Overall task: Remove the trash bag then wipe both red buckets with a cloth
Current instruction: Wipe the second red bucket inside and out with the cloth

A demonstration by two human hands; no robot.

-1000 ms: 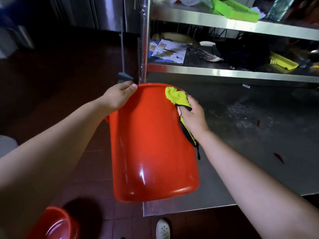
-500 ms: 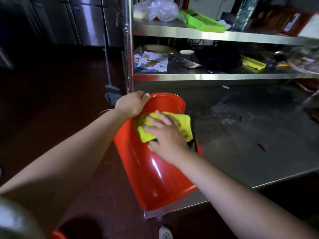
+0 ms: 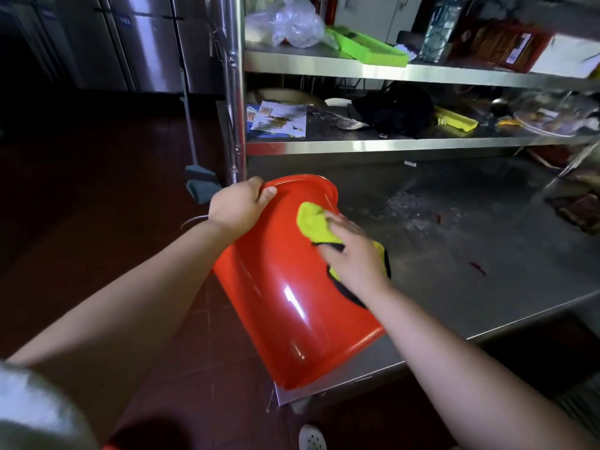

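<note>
Right hand (image 3: pixel 354 254) presses flat, fingers spread, on the yellow cloth (image 3: pixel 316 224) against the upper side wall of the red bucket (image 3: pixel 285 287). Left hand (image 3: pixel 238 207) grips the rim, thumb prob. inside, view's unclear. Bucket lies tilted on the steel table (image 3: pixel 470 254) corner, mouth pointing away from the person, base nearest; long axis runs from base to far rim. Best: keep rim hand firm, wipe w/ long overlapping strokes, rotate bucket between passes.

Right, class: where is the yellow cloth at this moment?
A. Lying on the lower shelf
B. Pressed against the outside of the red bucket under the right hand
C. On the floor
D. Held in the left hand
B: the right hand presses the yellow cloth flat on the red bucket wall, while the left hand grips the rim.
</note>
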